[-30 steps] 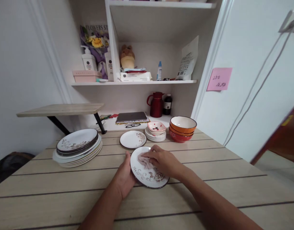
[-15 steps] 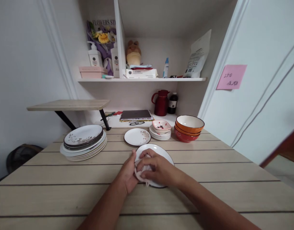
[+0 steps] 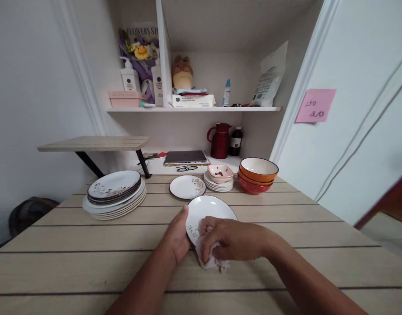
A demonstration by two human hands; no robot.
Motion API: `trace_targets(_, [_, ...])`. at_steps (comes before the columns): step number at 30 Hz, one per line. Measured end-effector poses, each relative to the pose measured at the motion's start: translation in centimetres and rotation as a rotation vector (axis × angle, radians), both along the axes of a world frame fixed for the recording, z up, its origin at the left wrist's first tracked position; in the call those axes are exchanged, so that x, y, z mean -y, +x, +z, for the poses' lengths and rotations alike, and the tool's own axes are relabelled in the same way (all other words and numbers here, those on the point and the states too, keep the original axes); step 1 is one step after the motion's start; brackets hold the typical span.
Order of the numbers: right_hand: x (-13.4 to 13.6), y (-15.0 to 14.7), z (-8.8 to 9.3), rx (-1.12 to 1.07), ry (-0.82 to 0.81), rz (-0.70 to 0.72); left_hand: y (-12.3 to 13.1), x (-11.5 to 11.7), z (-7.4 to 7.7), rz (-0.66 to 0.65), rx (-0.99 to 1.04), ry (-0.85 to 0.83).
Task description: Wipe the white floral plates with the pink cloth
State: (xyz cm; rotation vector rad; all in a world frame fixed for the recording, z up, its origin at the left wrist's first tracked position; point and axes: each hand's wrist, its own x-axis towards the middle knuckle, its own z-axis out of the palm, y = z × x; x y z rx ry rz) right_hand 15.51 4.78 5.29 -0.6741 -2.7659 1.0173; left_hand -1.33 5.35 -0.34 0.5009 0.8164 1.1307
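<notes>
A white plate (image 3: pixel 211 207) with a dark rim and a small floral print is in front of me, over the wooden table. My left hand (image 3: pixel 178 234) grips its left edge, thumb along the rim and fingers beneath it. Bunched in my right hand (image 3: pixel 232 239) is a pale cloth (image 3: pixel 207 253), pressed against the plate's near side. The right hand and cloth cover the plate's lower part. Just beyond lies another white plate (image 3: pixel 184 187) with a brown flower pattern.
A tall stack of plates (image 3: pixel 114 186) stands at left beside a small raised shelf (image 3: pixel 96 142). Small dishes (image 3: pixel 219 181) and stacked orange and red bowls (image 3: pixel 258 175) sit at the back right. Behind them are a laptop (image 3: pixel 185 156), glasses (image 3: pixel 187 168) and a red jug (image 3: pixel 220 141).
My right hand has moved the cloth from the plate's left side toward me and rightward, to its near edge. More of the plate's face shows. My left hand keeps its grip.
</notes>
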Motion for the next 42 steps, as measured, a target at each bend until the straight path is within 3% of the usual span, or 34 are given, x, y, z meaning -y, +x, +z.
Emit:
trace_targets(2, [-0.6,1.1,0.1,0.044,-0.051,0.015,0.0,-0.1,-0.2,-0.013,-0.014,0.004])
trace_targets(5, [-1.6,2.6,0.2,0.104,-0.051,-0.070,-0.2,-0.2,-0.2,-0.030,-0.059,-0.010])
trace_targets(12, [-3.2,2.6,-1.1,0.028,0.250,-0.551,-0.6,0.1,0.3,-0.097,-0.133,-0.041])
trace_targets(15, [-2.8,1.8,-1.4,0.029,0.264,-0.573,-0.7,0.1,0.0,-0.129,-0.096,-0.019])
trace_targets(18, [-2.2,0.9,-1.6,0.003,0.204,-0.493,-0.8,0.2,-0.1,-0.152,-0.065,0.029])
trace_targets(21, [-2.0,-0.5,-2.2,-0.129,0.230,-0.467,-0.6,0.4,0.2,-0.164,-0.046,0.066])
trace_targets(25, [-2.9,-1.9,-3.4,-0.270,0.384,-0.602,0.0,0.8,0.9,-0.110,-0.089,0.088])
trace_targets(31, [-4.3,-0.1,-2.4,-0.036,0.598,-0.863,0.7,0.8,0.9,-0.046,-0.168,0.162])
trace_targets(37, [-3.2,2.1,-0.6,0.264,0.543,-0.843,0.5,1.0,0.7,0.092,-0.138,0.134])
trace_targets(42, [-2.0,1.9,-0.1,0.371,0.358,-0.494,0.0,0.9,0.5,0.118,-0.087,0.092])
